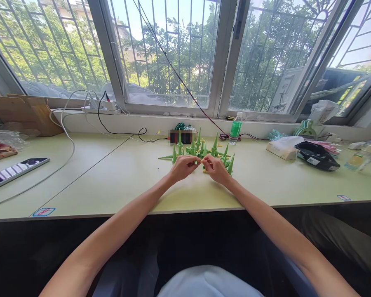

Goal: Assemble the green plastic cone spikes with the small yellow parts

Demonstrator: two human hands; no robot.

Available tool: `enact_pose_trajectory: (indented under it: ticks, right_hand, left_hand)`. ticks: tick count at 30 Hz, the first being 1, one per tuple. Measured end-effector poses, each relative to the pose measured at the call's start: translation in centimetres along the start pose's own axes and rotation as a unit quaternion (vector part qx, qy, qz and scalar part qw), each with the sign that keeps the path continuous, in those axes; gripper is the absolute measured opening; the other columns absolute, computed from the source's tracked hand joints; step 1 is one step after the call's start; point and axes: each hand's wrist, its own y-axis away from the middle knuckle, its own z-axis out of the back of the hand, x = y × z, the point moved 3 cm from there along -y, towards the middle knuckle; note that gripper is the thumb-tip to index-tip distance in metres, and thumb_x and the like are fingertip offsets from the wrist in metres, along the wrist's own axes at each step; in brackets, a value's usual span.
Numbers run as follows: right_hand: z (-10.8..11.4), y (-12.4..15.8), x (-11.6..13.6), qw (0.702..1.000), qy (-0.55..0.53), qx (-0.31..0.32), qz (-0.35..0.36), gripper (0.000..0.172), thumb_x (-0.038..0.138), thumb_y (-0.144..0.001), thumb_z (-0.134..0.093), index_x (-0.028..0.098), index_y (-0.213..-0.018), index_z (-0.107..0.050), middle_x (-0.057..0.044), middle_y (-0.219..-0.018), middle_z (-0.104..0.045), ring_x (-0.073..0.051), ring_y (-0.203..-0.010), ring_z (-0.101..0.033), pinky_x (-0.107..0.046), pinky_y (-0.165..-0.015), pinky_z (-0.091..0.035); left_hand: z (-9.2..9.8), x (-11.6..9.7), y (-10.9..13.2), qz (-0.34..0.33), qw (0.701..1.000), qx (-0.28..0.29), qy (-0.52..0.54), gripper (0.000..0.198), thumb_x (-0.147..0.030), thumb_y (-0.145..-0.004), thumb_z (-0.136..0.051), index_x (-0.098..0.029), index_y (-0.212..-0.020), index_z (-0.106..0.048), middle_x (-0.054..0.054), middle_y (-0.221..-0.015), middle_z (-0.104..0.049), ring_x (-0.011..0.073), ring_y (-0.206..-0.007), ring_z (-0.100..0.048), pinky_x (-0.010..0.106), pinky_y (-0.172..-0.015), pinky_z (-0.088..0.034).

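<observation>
Several green plastic cone-shaped spikes (pixel 214 145) with small yellow parts stand and lie in a cluster on the table, just beyond my hands. My left hand (pixel 184 166) is closed in a pinch around a green plastic spike, of which only a little shows between the fingers. Close against it, my right hand (pixel 214 167) is pinched at the same spot, fingertips nearly touching those of the left. What the right fingertips grip is too small and too covered to make out. Both hands are a little above the tabletop (pixel 191 196).
At the back stand a green-labelled bottle (pixel 235 128) and a blurred dark device (pixel 181 137) with a cable. To the right are a tissue box (pixel 282 149) and a black strapped item (pixel 318 155). A phone (pixel 17 171) and white cable (pixel 68 142) lie left.
</observation>
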Motion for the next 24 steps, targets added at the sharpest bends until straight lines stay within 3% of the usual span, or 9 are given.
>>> enact_pose_trajectory:
  ticks: [15, 24]
  right_hand:
    - [-0.04, 0.07, 0.16, 1.000, 0.002, 0.004, 0.007, 0.024, 0.038, -0.096, -0.040, 0.020, -0.084, -0.049, 0.002, -0.063, -0.054, -0.011, -0.053, -0.048, -0.024, -0.057, -0.037]
    - [-0.13, 0.08, 0.07, 1.000, 0.016, 0.001, 0.020, 0.022, 0.035, -0.096, -0.040, 0.020, -0.083, -0.050, 0.002, -0.062, -0.054, -0.012, -0.054, -0.047, -0.024, -0.058, -0.035]
  left_hand:
    - [-0.09, 0.13, 0.10, 0.005, 1.000, 0.006, 0.011, 0.014, -0.026, -0.085, -0.062, -0.017, -0.083, -0.073, -0.001, -0.060, -0.061, 0.0067, -0.051, -0.044, 0.018, -0.052, -0.035]
    - [-0.01, 0.04, 0.09, 0.017, 0.999, 0.016, 0.023, 0.019, -0.029, -0.086, -0.060, -0.016, -0.081, -0.072, -0.002, -0.056, -0.056, 0.0065, -0.048, -0.039, 0.018, -0.049, -0.034]
